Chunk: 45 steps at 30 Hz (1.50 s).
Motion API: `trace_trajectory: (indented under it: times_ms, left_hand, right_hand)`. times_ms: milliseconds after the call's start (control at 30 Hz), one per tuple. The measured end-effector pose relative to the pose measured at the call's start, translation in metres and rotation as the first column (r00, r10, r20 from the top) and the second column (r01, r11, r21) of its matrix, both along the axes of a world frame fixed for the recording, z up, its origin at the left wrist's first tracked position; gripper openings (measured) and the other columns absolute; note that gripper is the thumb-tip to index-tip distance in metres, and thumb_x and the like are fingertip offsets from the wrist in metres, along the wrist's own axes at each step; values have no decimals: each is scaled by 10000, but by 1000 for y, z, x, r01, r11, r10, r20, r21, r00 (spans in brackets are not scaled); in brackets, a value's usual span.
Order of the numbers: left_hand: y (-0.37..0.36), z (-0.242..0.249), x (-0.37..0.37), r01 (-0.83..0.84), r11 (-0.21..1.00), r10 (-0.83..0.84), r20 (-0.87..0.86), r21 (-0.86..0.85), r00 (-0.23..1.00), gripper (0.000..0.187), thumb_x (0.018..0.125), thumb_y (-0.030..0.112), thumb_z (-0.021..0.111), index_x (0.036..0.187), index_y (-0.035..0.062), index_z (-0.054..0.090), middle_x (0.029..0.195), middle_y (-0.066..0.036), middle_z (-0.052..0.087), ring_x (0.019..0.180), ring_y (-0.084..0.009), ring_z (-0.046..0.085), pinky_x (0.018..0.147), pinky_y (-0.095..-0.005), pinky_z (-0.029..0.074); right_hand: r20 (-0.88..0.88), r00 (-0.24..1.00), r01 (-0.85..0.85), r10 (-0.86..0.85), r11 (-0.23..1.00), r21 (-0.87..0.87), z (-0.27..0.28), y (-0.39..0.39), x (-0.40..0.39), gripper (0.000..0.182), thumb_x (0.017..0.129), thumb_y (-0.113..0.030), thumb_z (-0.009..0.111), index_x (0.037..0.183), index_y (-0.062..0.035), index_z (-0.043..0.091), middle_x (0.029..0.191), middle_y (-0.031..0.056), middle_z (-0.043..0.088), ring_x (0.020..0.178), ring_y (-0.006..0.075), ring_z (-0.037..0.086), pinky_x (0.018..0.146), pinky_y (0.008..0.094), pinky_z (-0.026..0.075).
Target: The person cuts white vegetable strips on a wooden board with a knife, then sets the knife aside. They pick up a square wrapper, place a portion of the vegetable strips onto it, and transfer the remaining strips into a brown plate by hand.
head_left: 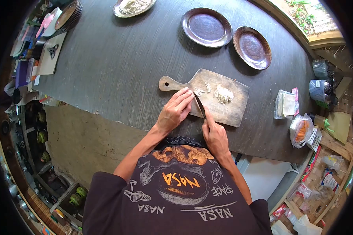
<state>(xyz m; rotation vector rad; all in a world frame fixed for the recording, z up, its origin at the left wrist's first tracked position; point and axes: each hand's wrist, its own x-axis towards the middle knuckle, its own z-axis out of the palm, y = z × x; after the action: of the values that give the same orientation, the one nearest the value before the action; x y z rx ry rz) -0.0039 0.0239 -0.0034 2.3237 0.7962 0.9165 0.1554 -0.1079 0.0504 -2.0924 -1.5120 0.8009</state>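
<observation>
A wooden cutting board [237, 108] with a handle lies at the table's near side. My right hand [217, 138] is closed around the handle of a dark-bladed knife [200, 105], index finger stretched forward along it. The blade points away from me, close beside the fingertips of my left hand [175, 111]. Those fingers are bent and pressed together on the board's left part; whatever lies under them is hidden. Right of the blade sits a small heap of thin pale strips [224, 95], and a few loose strips [208, 87] lie between it and the knife.
Two brown plates [206, 27] [252, 47] stand beyond the board, and a dish of pale powdery food [133, 6] is at the far edge. To the right are a plastic packet [285, 104] and a bag of orange pieces [301, 130]. Stacked plates [68, 16] are far left.
</observation>
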Motion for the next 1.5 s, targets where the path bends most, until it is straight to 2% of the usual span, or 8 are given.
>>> trace_trajectory:
  times_ms: [233, 300, 400, 767, 933, 1100, 1267, 1500]
  left_hand:
    - [-2, -2, 1, -18, 1000, 18, 0, -11, 1000, 324, 896, -1, 734, 1214, -59, 716, 1286, -164, 715, 1315, -309, 627, 1100, -393, 532]
    - [0, 2, 2, -14, 1000, 14, -5, -8, 1000, 322, 899, -1, 732, 1216, -57, 717, 1287, -164, 714, 1316, -307, 626, 1099, -392, 532]
    - [1, 1, 0, -15, 1000, 15, -7, -6, 1000, 322, 902, 0, 729, 1219, -52, 717, 1291, -161, 713, 1315, -303, 627, 1097, -390, 534]
    - [-3, 0, -5, -19, 1000, 19, -14, 16, 1000, 343, 887, 7, 740, 1228, -20, 722, 1279, -135, 722, 1303, -298, 637, 1104, -394, 527]
    - [-2, 6, 0, -62, 997, 65, -46, 51, 997, 299, 871, 24, 772, 1170, 25, 760, 1235, -98, 753, 1272, -265, 660, 1078, -392, 513]
    - [4, 8, 4, -76, 994, 81, -77, 73, 994, 247, 878, 62, 781, 1125, 51, 771, 1198, -64, 766, 1229, -234, 676, 1051, -383, 496]
    - [8, 10, 2, -55, 995, 61, -76, 82, 995, 232, 880, 82, 788, 1111, 58, 772, 1162, -46, 775, 1192, -224, 685, 1027, -381, 499]
    - [16, 10, -1, 22, 998, -17, -72, 67, 997, 268, 884, 95, 752, 1151, 90, 770, 1130, -22, 768, 1138, -215, 669, 1032, -385, 466]
  right_hand:
    - [-18, 1000, 1, -2, 1000, -19, 5, 6, -1, 620, 994, -104, 588, 1594, -148, 439, 749, 258, 677, 654, 428, 685, 656, 542, 531]
    - [49, 999, 5, -2, 998, -64, 7, 6, -2, 632, 987, -105, 596, 1596, -169, 439, 761, 257, 681, 675, 428, 693, 665, 542, 538]
    - [44, 999, 13, -10, 997, -81, 8, -8, -1, 644, 982, -102, 600, 1599, -184, 434, 779, 254, 688, 695, 425, 697, 671, 546, 540]
    - [55, 998, -8, 10, 1000, -29, 2, -3, 0, 632, 995, -102, 581, 1603, -166, 420, 741, 242, 682, 664, 433, 689, 654, 561, 538]
    - [51, 988, 148, -147, 989, -16, 0, -12, 11, 618, 1009, -116, 571, 1607, -157, 416, 731, 254, 677, 663, 435, 691, 654, 561, 537]
    - [63, 994, 85, -88, 995, 53, -2, -3, 5, 587, 1022, -140, 555, 1596, -154, 435, 736, 270, 676, 662, 447, 693, 649, 564, 539]
    - [86, 995, 53, -48, 997, -53, 9, 13, -5, 597, 1014, -148, 560, 1597, -156, 429, 748, 275, 686, 666, 452, 698, 644, 565, 546]
    - [91, 969, 233, -229, 972, -33, 4, -6, 2, 613, 1007, -143, 569, 1601, -123, 419, 731, 266, 683, 661, 443, 702, 651, 562, 549]
